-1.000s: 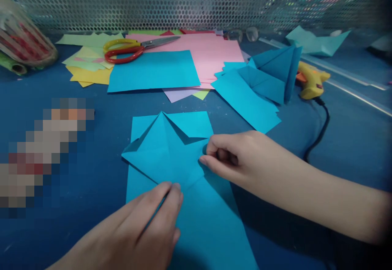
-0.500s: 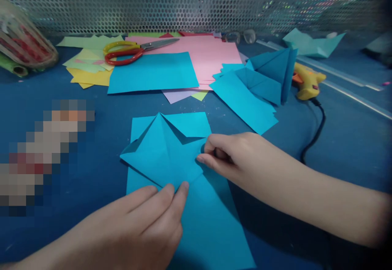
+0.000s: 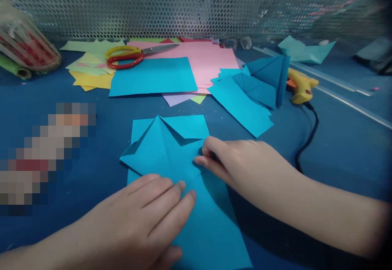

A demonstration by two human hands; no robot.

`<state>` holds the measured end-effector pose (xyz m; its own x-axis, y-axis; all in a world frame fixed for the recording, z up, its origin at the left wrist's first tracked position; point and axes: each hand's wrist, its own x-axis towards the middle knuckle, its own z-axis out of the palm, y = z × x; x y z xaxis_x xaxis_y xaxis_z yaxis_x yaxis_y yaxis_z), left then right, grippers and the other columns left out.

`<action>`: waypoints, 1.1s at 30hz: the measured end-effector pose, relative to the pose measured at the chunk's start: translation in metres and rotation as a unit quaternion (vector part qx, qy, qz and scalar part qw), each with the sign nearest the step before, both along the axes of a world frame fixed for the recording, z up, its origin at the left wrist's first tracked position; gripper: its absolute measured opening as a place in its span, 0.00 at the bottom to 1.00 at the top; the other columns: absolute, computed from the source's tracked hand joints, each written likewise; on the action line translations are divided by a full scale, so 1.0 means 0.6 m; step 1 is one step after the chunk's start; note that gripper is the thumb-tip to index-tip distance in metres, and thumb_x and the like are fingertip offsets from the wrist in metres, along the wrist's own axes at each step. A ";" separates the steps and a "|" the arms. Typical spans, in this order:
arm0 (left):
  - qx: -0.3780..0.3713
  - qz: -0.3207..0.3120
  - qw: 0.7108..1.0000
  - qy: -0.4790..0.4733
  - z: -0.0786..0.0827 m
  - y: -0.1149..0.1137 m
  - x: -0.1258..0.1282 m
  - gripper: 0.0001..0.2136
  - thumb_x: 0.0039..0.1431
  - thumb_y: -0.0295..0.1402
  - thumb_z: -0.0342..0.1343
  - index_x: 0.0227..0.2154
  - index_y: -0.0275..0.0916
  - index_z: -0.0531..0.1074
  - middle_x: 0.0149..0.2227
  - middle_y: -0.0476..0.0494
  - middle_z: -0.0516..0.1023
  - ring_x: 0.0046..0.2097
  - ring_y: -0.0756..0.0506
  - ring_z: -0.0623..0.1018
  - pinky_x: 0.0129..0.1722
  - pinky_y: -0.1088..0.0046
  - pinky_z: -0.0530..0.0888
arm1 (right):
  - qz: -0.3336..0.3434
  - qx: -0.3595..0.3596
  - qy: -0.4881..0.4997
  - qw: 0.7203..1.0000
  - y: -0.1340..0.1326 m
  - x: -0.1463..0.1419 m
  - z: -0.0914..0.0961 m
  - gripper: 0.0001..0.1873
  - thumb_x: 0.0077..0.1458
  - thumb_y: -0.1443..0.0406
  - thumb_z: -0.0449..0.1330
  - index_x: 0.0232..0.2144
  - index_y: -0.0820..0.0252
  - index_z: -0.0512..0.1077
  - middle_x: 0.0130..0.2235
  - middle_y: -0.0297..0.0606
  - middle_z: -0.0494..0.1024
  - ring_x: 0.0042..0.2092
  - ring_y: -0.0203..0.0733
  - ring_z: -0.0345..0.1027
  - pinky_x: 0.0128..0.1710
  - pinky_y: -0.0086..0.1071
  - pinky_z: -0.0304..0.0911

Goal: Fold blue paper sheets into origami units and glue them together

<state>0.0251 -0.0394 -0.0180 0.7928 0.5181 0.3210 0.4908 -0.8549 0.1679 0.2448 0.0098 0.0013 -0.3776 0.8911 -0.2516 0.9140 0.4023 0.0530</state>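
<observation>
A blue sheet of paper [image 3: 211, 225] lies on the table before me, its upper part folded into a pointed, diamond-like shape with a peak at the top. My left hand [image 3: 153, 217] rests flat across the lower edge of the folded part, fingers stretched out and pressing on the paper. At the right corner of the fold, my right hand [image 3: 226, 156] pinches the paper between thumb and bent forefinger. The pinched corner itself is mostly hidden by the fingers.
Scissors [image 3: 125, 60] with red and yellow handles lie on coloured paper sheets [image 3: 211, 64]. Folded blue pieces [image 3: 260, 86] and a yellow glue gun [image 3: 301, 86] with a black cord are at right. A clear jar [image 3: 27, 37] stands at far left, above a blurred-out patch [image 3: 49, 151].
My left hand has shifted slightly right, and its fingers lie more spread over the fold. The right hand keeps its pinch at the corner. The whole view has moved a little.
</observation>
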 end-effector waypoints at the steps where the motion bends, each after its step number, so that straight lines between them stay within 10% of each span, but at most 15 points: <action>1: 0.003 -0.001 1.000 0.006 0.000 0.001 0.000 0.19 0.74 0.31 0.38 0.52 0.36 0.74 0.49 0.47 0.84 0.47 0.46 0.81 0.51 0.71 0.75 | 0.004 0.009 0.002 1.000 0.000 0.001 -0.001 0.10 0.63 0.59 0.63 0.32 0.59 0.72 0.23 0.37 0.80 0.23 0.50 0.76 0.19 0.29 0.37; 17: -0.050 -0.014 0.996 0.079 -0.006 0.004 -0.011 0.23 0.73 0.40 0.45 0.64 0.35 0.65 0.66 0.46 0.68 0.65 0.41 0.71 0.62 0.64 0.71 | 0.120 0.209 0.115 0.964 -0.012 0.025 -0.025 0.14 0.56 0.63 0.68 0.26 0.59 0.66 0.15 0.29 0.70 0.14 0.40 0.65 0.17 0.29 0.38; 25: -0.068 -0.002 0.996 0.061 -0.017 -0.004 -0.011 0.24 0.70 0.37 0.45 0.66 0.36 0.61 0.70 0.49 0.62 0.70 0.45 0.61 0.70 0.65 0.56 | 0.136 0.177 0.195 0.955 0.002 0.029 -0.033 0.17 0.55 0.63 0.71 0.31 0.58 0.64 0.26 0.30 0.74 0.25 0.39 0.72 0.20 0.28 0.52; 33: -0.049 -0.032 0.994 0.092 -0.026 -0.006 -0.017 0.34 0.57 0.28 0.47 0.69 0.39 0.57 0.72 0.46 0.56 0.72 0.42 0.56 0.72 0.55 0.43 | 0.046 0.037 0.213 0.975 0.021 0.041 -0.016 0.18 0.52 0.69 0.71 0.29 0.56 0.62 0.21 0.21 0.63 0.19 0.33 0.58 0.17 0.25 0.47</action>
<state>0.0150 -0.0432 -0.0338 0.8660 0.4863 0.1169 0.4659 -0.8693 0.1648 0.2697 0.0224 -0.0085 -0.5130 0.8583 0.0086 0.8199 0.4930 -0.2910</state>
